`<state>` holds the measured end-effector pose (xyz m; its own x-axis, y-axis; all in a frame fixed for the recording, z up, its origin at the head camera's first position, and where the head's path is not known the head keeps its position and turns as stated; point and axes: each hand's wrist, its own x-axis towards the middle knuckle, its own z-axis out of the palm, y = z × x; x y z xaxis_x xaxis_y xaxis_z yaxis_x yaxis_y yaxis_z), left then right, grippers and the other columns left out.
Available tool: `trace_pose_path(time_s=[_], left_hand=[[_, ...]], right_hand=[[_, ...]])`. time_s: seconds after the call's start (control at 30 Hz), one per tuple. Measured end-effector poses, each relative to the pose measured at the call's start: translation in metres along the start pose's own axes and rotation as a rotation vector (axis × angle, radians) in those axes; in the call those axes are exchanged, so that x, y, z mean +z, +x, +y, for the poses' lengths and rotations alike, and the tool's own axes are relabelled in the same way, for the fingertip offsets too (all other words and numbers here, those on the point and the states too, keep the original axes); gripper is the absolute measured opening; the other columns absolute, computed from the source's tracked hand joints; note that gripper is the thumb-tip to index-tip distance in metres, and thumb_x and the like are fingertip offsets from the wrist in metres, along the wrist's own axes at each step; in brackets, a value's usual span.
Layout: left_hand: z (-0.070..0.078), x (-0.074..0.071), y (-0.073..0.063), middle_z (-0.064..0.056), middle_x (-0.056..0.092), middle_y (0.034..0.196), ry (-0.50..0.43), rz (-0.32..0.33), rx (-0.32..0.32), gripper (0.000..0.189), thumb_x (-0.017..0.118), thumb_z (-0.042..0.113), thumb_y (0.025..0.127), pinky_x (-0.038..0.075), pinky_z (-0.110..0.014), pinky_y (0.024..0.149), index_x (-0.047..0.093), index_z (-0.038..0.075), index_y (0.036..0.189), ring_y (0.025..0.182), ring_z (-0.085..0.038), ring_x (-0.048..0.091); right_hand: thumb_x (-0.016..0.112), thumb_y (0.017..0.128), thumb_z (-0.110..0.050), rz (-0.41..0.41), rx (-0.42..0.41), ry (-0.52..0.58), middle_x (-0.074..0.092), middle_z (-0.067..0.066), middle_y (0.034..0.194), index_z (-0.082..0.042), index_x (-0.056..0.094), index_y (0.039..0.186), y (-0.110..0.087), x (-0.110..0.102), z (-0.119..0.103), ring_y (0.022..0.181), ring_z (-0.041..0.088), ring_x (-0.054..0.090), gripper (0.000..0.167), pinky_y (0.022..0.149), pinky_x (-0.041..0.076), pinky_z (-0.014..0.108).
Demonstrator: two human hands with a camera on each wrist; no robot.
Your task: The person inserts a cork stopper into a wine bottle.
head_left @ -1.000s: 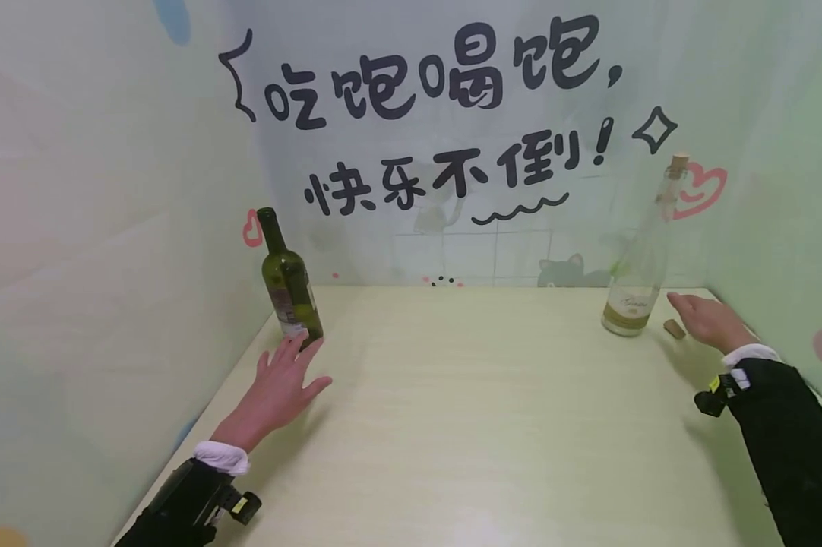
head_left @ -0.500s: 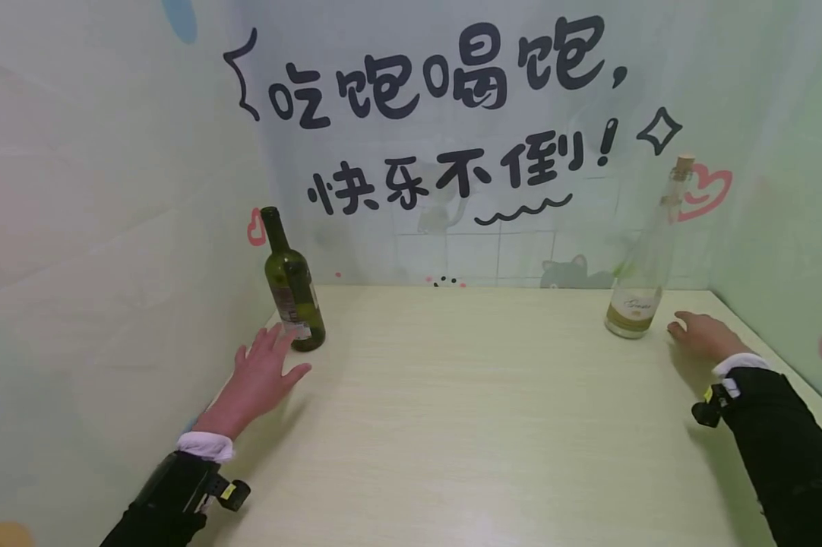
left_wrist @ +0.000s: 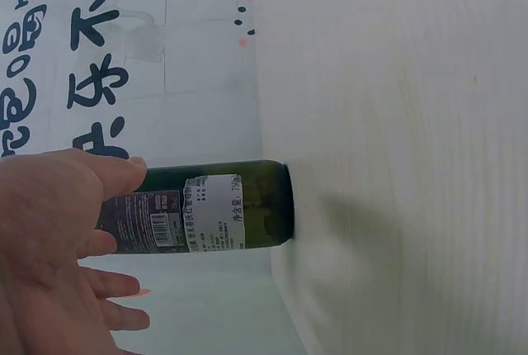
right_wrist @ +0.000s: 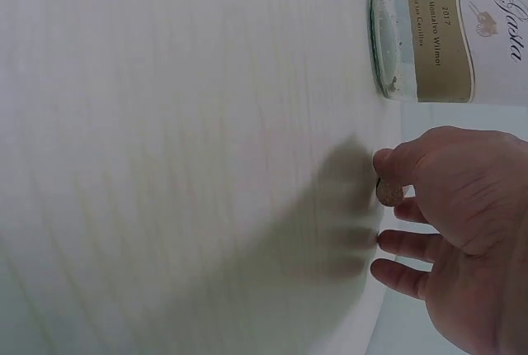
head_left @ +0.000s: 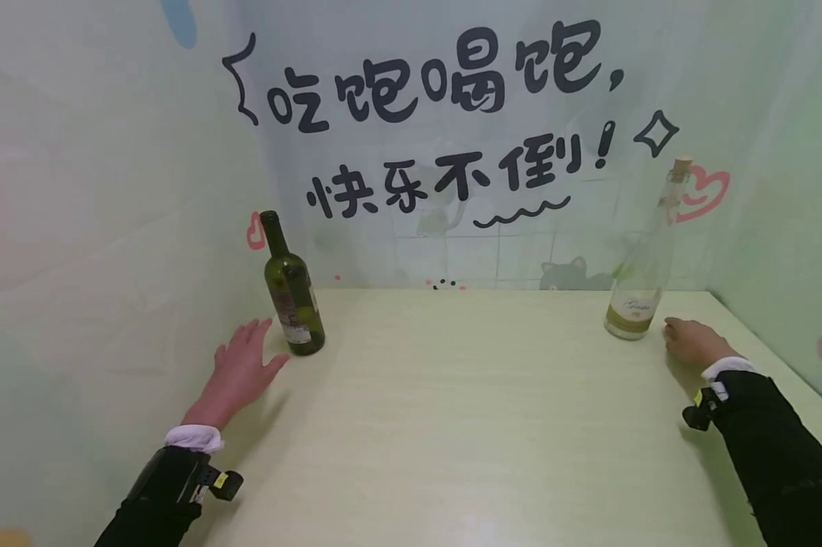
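Pinching: your right hand [right_wrist: 470, 223] has a small cork [right_wrist: 389, 192] between thumb and fingertips.
Cork's place: just right of the clear bottle [head_left: 646, 262], near its base, at the far right of the desk [head_left: 452, 403]; you can't tell whether it touches the surface.
Left hand: your left hand [head_left: 236, 374] is spread wide, fingers straight, just beside the green bottle [head_left: 291, 296]; you can't tell whether it touches the glass.
Green bottle: upright at the desk's far left; the dark glass keeps you from telling what is inside.
Green bottle's print: you see a dark label [left_wrist: 148, 221] with fine text and a barcode, plus a white sticker [left_wrist: 214, 213] where you can read "净含量" and "750".
Clear bottle: upright, with a cork stopper [head_left: 682, 163] in its neck; you can see small specks near its base.
Clear bottle's print: a gold band [right_wrist: 440, 41] reads "2017" and "Montalvo Wilmot"; beside it, a white label [right_wrist: 499, 45] carries a cart drawing and a script name like "Gasta".
Backdrop [head_left: 384, 30]: you read "吃饱喝饱,快乐不倒!" in black.
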<state>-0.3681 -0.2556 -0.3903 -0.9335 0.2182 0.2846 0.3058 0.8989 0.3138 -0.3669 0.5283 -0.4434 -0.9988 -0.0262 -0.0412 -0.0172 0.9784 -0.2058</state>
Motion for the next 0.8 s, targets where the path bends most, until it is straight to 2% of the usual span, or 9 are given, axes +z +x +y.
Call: trace_pose_path(time_s=[0.17, 0.33, 0.53, 0.8], left_hand=[[-0.006, -0.002, 0.000, -0.039, 0.029, 0.154, -0.041, 0.039, -0.026, 0.076, 0.066, 0.026, 0.101, 0.018, -0.080, 0.108, 0.027, -0.009, 0.156, 0.143, -0.056, 0.026], [-0.008, -0.004, 0.002, -0.039, 0.029, 0.155, -0.051, 0.030, -0.053, 0.077, 0.065, 0.027, 0.103, 0.020, -0.078, 0.108, 0.024, -0.010, 0.156, 0.143, -0.056, 0.027], [-0.011, -0.006, 0.005, -0.039, 0.027, 0.156, -0.063, 0.014, -0.073, 0.079, 0.064, 0.027, 0.103, 0.019, -0.077, 0.109, 0.021, -0.010, 0.157, 0.142, -0.057, 0.027], [-0.015, -0.003, 0.011, -0.040, 0.027, 0.156, -0.090, 0.017, -0.066, 0.079, 0.062, 0.028, 0.104, 0.019, -0.077, 0.109, 0.018, -0.011, 0.158, 0.142, -0.058, 0.027]], right_hand=[[0.054, 0.099, -0.012, 0.008, 0.032, -0.003, 0.055, 0.045, 0.124, 0.024, 0.046, 0.128, 0.003, 0.001, 0.002, 0.113, 0.065, 0.053, 0.046, 0.086, 0.048, 0.072], [0.055, 0.097, -0.007, 0.026, 0.043, -0.011, 0.061, 0.042, 0.115, 0.020, 0.055, 0.120, -0.002, -0.008, -0.007, 0.103, 0.061, 0.060, 0.036, 0.077, 0.052, 0.067], [0.060, 0.094, -0.004, 0.041, 0.035, -0.019, 0.065, 0.038, 0.107, 0.017, 0.062, 0.114, -0.011, -0.014, -0.015, 0.085, 0.047, 0.066, 0.029, 0.068, 0.055, 0.061], [0.061, 0.093, -0.006, 0.071, -0.013, 0.021, 0.066, 0.036, 0.108, 0.015, 0.064, 0.114, -0.021, -0.015, -0.016, 0.094, 0.051, 0.065, 0.030, 0.070, 0.056, 0.058]])
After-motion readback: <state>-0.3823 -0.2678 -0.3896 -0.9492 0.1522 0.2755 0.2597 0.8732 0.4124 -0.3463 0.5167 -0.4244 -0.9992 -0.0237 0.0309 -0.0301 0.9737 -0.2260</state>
